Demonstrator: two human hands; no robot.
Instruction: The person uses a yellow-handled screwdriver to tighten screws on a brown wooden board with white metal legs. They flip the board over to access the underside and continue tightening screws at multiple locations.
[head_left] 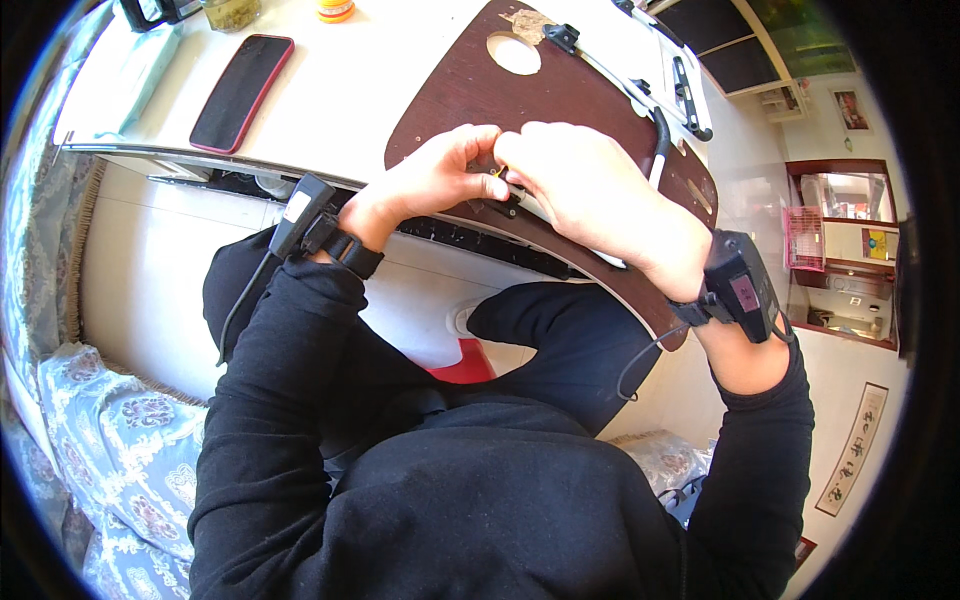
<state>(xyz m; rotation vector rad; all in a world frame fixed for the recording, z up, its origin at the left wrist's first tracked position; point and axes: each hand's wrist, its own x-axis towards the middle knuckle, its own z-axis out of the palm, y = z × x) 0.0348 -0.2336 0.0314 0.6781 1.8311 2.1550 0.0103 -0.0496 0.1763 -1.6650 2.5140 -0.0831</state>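
A dark brown wooden board (pixel 455 100) with a round cutout lies on the white table, its near edge jutting out over my lap. It looks like an upturned folding table. My left hand (pixel 435 175) is closed in a pinch at the near edge, thumb and fingers bent together. Right against it, my right hand (pixel 575 175) is curled, its fingertips meeting the left ones. A tiny yellow bit shows between them, but what they grip is mostly hidden. Just under the fingers sits a black bracket (pixel 507 207), with a white tube (pixel 533 208) running beneath my right hand.
Along the board's far side runs another white tube leg (pixel 600 75) with black plastic joints. A red-edged phone (pixel 242 95) lies on the white table (pixel 330 110) at left, near a glass jar (pixel 232 12) and an orange-and-white container (pixel 335 10). Blue patterned fabric (pixel 120 450) covers the seat at left.
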